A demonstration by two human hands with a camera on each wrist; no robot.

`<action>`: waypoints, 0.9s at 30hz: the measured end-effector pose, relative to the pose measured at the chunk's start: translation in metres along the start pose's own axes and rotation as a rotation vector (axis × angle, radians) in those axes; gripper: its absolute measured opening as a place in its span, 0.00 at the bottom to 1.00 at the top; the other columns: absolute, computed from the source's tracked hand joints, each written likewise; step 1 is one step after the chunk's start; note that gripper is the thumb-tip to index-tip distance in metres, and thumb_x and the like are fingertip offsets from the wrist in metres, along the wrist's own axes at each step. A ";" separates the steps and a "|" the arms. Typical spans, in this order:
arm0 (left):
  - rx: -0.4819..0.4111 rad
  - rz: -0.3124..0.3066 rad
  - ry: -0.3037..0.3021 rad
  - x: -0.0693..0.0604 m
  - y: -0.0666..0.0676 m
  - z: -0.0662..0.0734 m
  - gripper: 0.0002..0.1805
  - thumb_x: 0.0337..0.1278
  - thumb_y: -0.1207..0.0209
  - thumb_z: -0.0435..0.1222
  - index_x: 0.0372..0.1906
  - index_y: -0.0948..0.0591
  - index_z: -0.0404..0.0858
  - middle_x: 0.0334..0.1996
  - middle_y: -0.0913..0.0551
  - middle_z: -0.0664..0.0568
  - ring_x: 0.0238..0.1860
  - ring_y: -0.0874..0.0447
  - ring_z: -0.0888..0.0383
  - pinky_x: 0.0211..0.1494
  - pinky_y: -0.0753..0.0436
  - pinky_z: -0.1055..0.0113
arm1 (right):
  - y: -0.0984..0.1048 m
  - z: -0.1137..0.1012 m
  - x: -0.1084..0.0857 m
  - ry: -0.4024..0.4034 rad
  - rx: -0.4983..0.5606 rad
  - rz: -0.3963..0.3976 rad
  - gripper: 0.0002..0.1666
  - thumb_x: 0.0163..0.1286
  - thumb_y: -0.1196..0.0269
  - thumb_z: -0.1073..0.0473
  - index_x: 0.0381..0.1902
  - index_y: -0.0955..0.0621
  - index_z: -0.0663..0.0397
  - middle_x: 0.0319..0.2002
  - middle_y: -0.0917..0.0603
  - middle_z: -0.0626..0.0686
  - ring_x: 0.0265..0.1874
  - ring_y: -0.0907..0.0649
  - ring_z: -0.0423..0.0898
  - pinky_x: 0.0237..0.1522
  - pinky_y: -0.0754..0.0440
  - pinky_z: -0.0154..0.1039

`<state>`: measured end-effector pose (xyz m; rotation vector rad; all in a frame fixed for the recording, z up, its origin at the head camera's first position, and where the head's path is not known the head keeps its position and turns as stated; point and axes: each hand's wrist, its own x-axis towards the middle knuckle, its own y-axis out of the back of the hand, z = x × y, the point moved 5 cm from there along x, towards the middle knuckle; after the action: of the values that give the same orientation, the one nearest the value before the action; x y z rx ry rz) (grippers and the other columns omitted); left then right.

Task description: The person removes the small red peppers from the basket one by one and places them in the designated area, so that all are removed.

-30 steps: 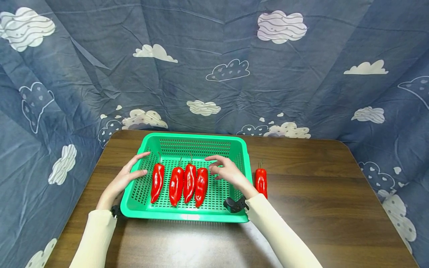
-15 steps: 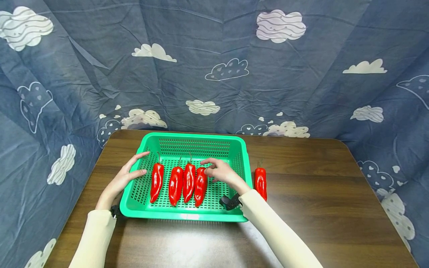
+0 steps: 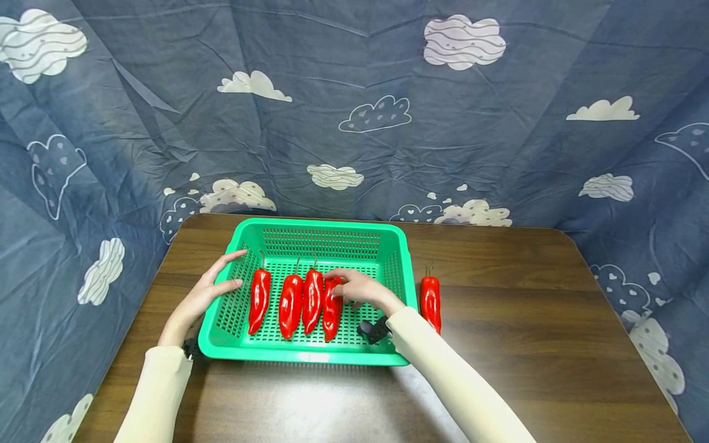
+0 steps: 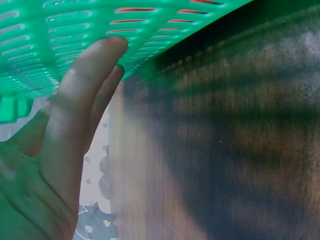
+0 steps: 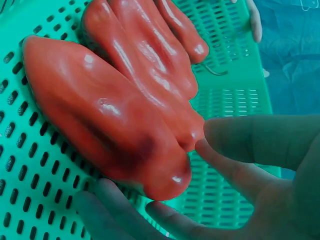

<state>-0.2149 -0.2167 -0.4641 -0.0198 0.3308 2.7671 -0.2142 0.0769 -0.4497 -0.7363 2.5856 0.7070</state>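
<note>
A green slotted plastic basket [image 3: 304,358] holds several glossy red peppers, including the leftmost pepper [image 3: 259,301] and two in the middle. My left hand [image 3: 199,301] is at the basket's left side, thumb and fingers extended; in the left wrist view, the thumb [image 4: 75,90] lies against the slotted wall. My right hand [image 3: 362,288] reaches into the basket over the stem end of the rightmost pepper inside [image 3: 332,314]. In the right wrist view, its spread fingers lie around that pepper [image 5: 100,110], some along its lower edge; a firm grip does not show. Its stem is hidden.
Outside the basket, one more red pepper [image 3: 430,301] lies on the brown wooden table [image 3: 526,320], close to the basket's right wall and partly behind my right sleeve. A dark blue cloth with clouds [image 3: 382,74] hangs behind the table.
My right hand has moved left and slightly down, from beside the rightmost pepper in the basket to over its stem end. The left hand, basket and peppers have stayed put.
</note>
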 end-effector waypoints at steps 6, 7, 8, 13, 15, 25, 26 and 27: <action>0.004 0.001 -0.004 0.001 0.000 0.001 0.32 0.66 0.47 0.33 0.73 0.41 0.46 0.74 0.53 0.47 0.72 0.60 0.45 0.65 0.52 0.38 | -0.004 0.001 0.003 -0.011 -0.040 -0.028 0.28 0.68 0.45 0.67 0.66 0.28 0.51 0.40 0.25 0.55 0.19 0.32 0.46 0.29 0.21 0.49; 0.002 0.002 -0.004 0.001 0.000 0.000 0.32 0.66 0.47 0.33 0.73 0.41 0.46 0.74 0.53 0.47 0.72 0.60 0.45 0.65 0.52 0.38 | -0.004 0.002 0.003 -0.012 -0.043 -0.025 0.28 0.68 0.45 0.67 0.66 0.28 0.51 0.40 0.25 0.54 0.19 0.32 0.46 0.30 0.21 0.49; 0.001 0.002 -0.004 0.001 0.000 0.000 0.32 0.66 0.47 0.33 0.73 0.41 0.46 0.74 0.53 0.47 0.72 0.60 0.45 0.65 0.52 0.38 | -0.005 0.002 0.004 -0.011 -0.048 -0.020 0.28 0.68 0.45 0.67 0.66 0.28 0.51 0.40 0.25 0.54 0.19 0.32 0.46 0.30 0.21 0.49; -0.004 0.004 -0.003 0.001 0.000 0.000 0.32 0.66 0.47 0.33 0.73 0.41 0.46 0.74 0.53 0.47 0.72 0.60 0.45 0.65 0.53 0.38 | -0.005 0.003 0.005 0.003 -0.056 0.003 0.27 0.66 0.43 0.68 0.64 0.26 0.52 0.31 0.25 0.54 0.17 0.32 0.46 0.25 0.25 0.41; -0.006 0.003 -0.004 0.001 0.001 -0.001 0.32 0.66 0.47 0.33 0.73 0.41 0.46 0.74 0.53 0.47 0.72 0.60 0.45 0.65 0.53 0.38 | -0.005 0.003 0.005 0.013 -0.059 0.016 0.27 0.65 0.43 0.69 0.63 0.25 0.52 0.33 0.24 0.55 0.17 0.31 0.45 0.24 0.27 0.39; -0.005 0.003 -0.010 0.001 0.000 0.000 0.32 0.66 0.47 0.32 0.73 0.41 0.45 0.74 0.53 0.46 0.72 0.59 0.45 0.65 0.50 0.39 | 0.002 -0.005 0.000 0.075 0.045 0.074 0.26 0.62 0.42 0.71 0.59 0.23 0.53 0.48 0.25 0.56 0.21 0.23 0.48 0.28 0.21 0.45; -0.007 0.002 -0.006 0.001 0.000 0.000 0.32 0.66 0.47 0.32 0.73 0.41 0.45 0.74 0.53 0.46 0.71 0.58 0.45 0.65 0.49 0.40 | 0.002 -0.005 -0.001 0.080 0.060 0.073 0.27 0.62 0.43 0.71 0.60 0.23 0.53 0.48 0.25 0.56 0.22 0.23 0.48 0.29 0.20 0.46; -0.012 0.001 -0.001 0.001 -0.001 -0.001 0.32 0.66 0.47 0.33 0.73 0.41 0.45 0.74 0.53 0.46 0.71 0.57 0.45 0.64 0.47 0.41 | 0.003 -0.006 -0.001 0.087 0.073 0.071 0.27 0.62 0.43 0.71 0.60 0.24 0.53 0.49 0.25 0.56 0.23 0.23 0.48 0.30 0.20 0.47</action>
<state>-0.2155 -0.2159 -0.4650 -0.0211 0.3140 2.7698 -0.2160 0.0761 -0.4434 -0.6690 2.7124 0.6105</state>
